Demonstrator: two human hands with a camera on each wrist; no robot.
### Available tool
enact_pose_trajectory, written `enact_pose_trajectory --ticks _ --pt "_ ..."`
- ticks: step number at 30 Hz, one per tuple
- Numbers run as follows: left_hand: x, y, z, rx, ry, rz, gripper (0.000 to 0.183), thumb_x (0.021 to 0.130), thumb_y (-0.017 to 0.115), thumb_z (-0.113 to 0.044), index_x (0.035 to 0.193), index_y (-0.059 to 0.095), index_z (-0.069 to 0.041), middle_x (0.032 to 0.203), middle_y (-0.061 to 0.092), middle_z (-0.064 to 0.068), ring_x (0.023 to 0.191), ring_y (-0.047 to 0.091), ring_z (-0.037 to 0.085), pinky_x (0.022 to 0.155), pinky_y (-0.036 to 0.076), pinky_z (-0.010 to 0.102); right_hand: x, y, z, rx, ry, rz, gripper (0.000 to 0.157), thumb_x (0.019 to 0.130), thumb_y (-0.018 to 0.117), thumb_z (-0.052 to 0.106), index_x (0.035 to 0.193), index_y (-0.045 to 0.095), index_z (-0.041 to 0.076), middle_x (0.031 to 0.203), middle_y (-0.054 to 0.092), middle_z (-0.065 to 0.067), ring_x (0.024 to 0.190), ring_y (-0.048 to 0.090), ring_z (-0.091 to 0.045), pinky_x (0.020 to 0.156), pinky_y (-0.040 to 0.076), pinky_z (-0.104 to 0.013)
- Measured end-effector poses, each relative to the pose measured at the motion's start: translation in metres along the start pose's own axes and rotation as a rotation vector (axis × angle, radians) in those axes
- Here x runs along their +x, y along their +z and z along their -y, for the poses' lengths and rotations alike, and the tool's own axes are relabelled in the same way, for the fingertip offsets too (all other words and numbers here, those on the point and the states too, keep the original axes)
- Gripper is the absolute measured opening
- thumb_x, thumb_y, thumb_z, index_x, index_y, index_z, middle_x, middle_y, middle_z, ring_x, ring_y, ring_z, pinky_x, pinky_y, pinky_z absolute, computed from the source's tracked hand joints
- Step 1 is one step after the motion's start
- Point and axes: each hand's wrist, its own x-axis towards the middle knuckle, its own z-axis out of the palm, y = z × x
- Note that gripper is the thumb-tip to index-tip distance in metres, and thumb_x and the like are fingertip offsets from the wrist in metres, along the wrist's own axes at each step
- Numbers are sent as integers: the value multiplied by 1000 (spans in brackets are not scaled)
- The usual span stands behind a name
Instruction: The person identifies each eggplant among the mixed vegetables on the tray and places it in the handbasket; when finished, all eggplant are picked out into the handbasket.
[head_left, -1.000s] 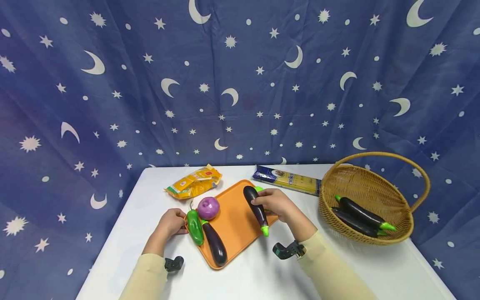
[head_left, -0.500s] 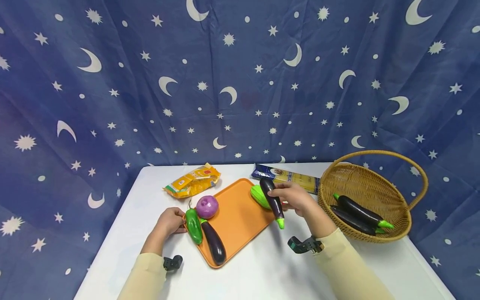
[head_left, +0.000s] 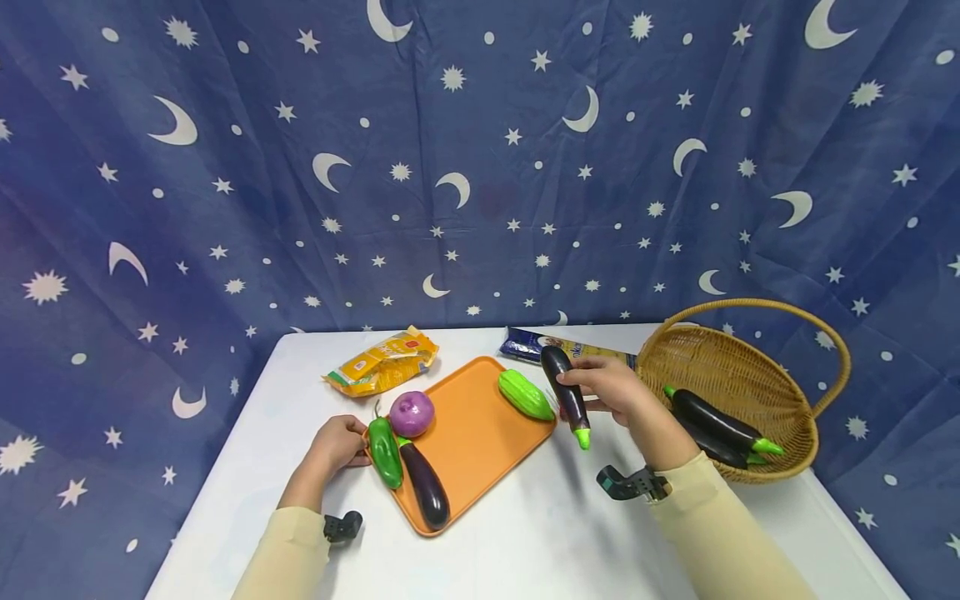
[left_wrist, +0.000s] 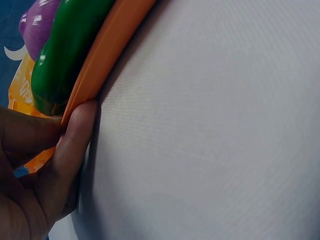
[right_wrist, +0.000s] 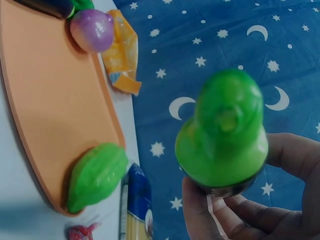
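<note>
My right hand [head_left: 611, 387] grips a dark eggplant [head_left: 564, 383] above the table, just past the tray's right corner. In the right wrist view the green stem end of that eggplant [right_wrist: 225, 130] faces the camera. My left hand [head_left: 337, 442] pinches the left rim of the orange tray [head_left: 472, 442] between thumb and fingers, as the left wrist view shows at the tray edge [left_wrist: 100, 65]. On the tray lie a green pepper [head_left: 385, 452], a purple onion [head_left: 412, 413], another eggplant [head_left: 426, 486] and a light green ridged vegetable [head_left: 525, 394].
A wicker basket [head_left: 720, 358] with a tall handle stands at the right, with eggplants [head_left: 720, 417] inside. Behind the tray lie an orange packet [head_left: 384, 362] and a spaghetti pack [head_left: 525, 345]. A small red object [right_wrist: 81, 232] lies beside the tray, its kind unclear.
My right hand has carried the eggplant rightward from over the tray to beyond its right edge, uncovering the light green vegetable. My left hand keeps its hold on the rim.
</note>
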Motion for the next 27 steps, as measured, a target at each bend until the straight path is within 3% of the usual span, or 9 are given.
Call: enact_pose_trajectory --ticks 8,20,27 --pt "0 0 0 0 -3 1 24 88 51 8 111 60 9 96 61 20 64 68 18 62 63 31 -9 -17 -2 -10 13 -17 66 91 70 21 143 43 -9 132 57 -28 105 66 -26 94 58 -47" --pt "1 0 0 -7 15 7 24 88 50 8 110 59 10 96 60 20 65 67 18 61 62 30 -25 -46 -10 -32 16 -39 68 94 67 22 147 37 -9 139 48 -31 116 62 -32 96 56 -46" --pt "-1 1 -1 3 5 8 23 89 51 7 110 59 10 95 60 20 65 67 18 62 63 30 -37 -64 -14 -46 9 -41 72 96 66 25 150 32 -9 141 45 -33 107 64 -25 96 57 -43"
